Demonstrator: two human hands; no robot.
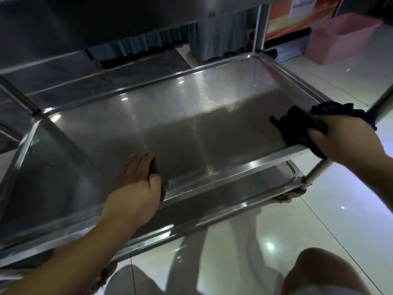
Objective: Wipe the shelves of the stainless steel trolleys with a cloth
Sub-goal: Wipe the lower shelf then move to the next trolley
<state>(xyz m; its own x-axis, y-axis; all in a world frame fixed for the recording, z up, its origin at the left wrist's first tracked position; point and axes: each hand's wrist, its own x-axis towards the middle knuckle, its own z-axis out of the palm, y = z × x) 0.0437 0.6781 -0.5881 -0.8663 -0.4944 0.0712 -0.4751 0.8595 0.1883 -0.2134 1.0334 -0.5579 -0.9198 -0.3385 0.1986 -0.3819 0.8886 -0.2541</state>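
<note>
Steel trolley (212, 175) seen from above, middle shelf (170, 124) filling most of the view, raised rim all round, bright reflections on the metal. Left hand (136, 184) laid over the near rim of that shelf, palm down, fingers fairly straight and reaching onto the shelf floor, thumb alongside the rim; nothing held. Right hand (344, 135) at the shelf's near right corner, fingers curled round a dark cloth (299, 126), bunched and pressed against the shelf where floor meets rim; part of the cloth hanging over the rim's outer edge. Dark scrunchie (344, 111) just behind that hand, at the wrist. Upright post (380, 105) of the trolley rising past the right wrist. Lower shelf (234, 199) visible beneath the near rim, its right corner beside a pale knotted lump, too blurred to identify. Upper shelf (106, 24) overhead at the top of the view, dark on its underside. Glossy tiled floor (319, 209) below and to the right. Pink bin (340, 39) on the floor at upper right, well apart from the trolley. Blue-grey pleated fabric (138, 43) hanging behind the trolley. Knee (319, 271) at the bottom right.
</note>
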